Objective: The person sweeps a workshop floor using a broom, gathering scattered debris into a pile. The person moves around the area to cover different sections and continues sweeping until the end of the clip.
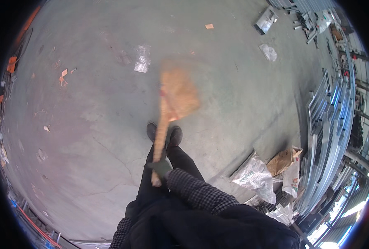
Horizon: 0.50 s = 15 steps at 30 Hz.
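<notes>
A straw broom (179,93), blurred by motion, slants across the middle with its wide tan head in front of my shoes. Around the upper part of its handle my right hand (161,167) is closed, in a grey-green glove. The butt of the handle sticks out just below that hand. Low beside my left thigh is my left hand (130,208), dark and partly covered by my clothing; its fingers cannot be made out. Beyond the broom head a crumpled sheet of clear plastic (142,59) lies on the grey floor.
A metal dustpan-like box (266,20) and a clear plastic bag (268,52) lie at the far right. Long metal profiles (323,124) are stacked along the right side, near white sacks (256,176) and a brown bag (283,161). Orange-brown scraps (64,72) dot the left floor.
</notes>
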Tool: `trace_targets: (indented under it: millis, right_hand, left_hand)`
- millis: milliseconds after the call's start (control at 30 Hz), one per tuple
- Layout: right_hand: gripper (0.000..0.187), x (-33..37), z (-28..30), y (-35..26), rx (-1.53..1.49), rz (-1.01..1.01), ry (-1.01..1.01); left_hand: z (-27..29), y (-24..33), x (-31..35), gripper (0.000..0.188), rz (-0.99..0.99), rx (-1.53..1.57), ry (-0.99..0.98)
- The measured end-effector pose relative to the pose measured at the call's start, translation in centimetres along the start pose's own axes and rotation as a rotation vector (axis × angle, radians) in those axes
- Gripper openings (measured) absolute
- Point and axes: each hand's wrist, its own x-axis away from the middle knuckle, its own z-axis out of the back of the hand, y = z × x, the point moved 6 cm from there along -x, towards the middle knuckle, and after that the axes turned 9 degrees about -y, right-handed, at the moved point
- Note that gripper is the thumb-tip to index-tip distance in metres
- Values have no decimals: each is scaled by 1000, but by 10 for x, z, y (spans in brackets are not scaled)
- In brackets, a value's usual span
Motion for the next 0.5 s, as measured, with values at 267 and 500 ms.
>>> trace_targets:
  millis: [267,500]
  right_hand:
    - [103,61,-50,-190,-286,283,-274]
    - [105,99,83,-181,35,705,156]
  left_hand:
    - [26,12,5,39,114,158,28]
    - [55,70,-19,33,12,-29,13]
